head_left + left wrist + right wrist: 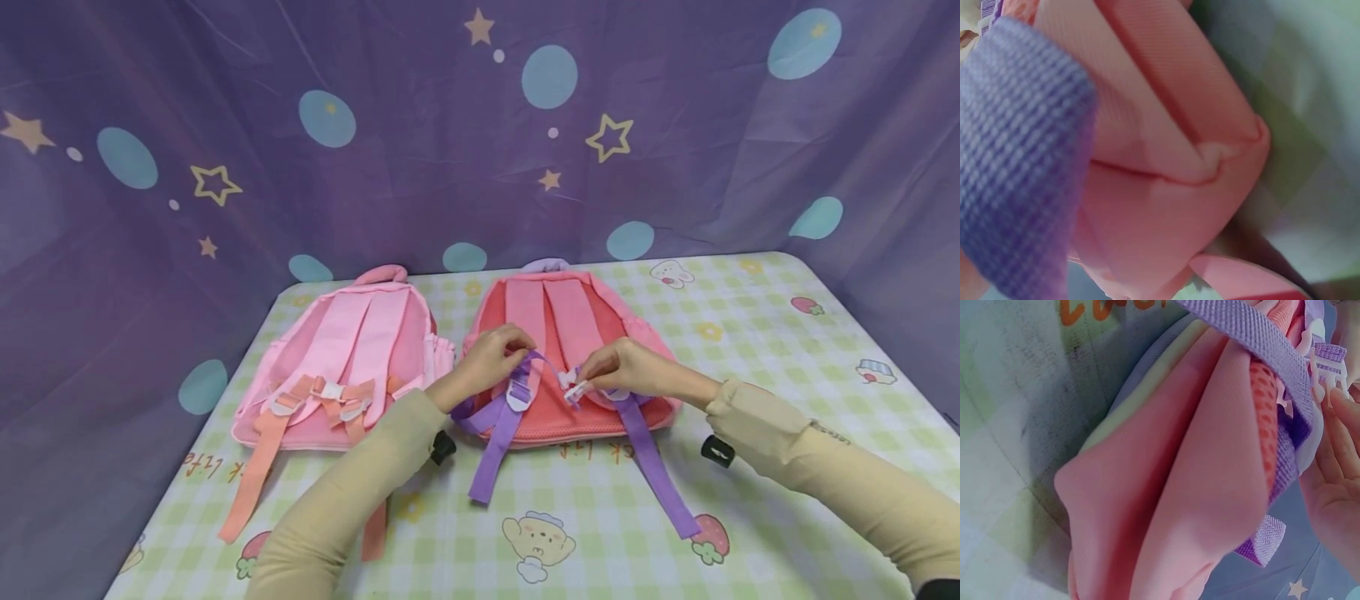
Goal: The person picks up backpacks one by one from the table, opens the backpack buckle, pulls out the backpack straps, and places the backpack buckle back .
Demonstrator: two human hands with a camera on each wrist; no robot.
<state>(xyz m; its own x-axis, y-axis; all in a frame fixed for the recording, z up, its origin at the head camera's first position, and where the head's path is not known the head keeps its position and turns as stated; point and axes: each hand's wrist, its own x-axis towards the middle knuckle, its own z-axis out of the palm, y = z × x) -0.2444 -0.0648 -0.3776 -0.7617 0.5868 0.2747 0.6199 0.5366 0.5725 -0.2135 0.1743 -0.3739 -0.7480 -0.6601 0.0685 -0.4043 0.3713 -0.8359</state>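
Pinching a purple strap between curled left fingers and a white buckle between curled right fingers, above a coral-red backpack.

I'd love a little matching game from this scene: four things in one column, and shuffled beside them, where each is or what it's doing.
Things
1. Left hand
2. Right hand
3. Orange straps
4. Purple curtain

Places and states
A. Attached to the paler pink backpack
B. Pinching a white buckle
C. Hanging behind the table
D. Holding a purple strap

Pairs: 1-D, 2-B, 3-A, 4-C
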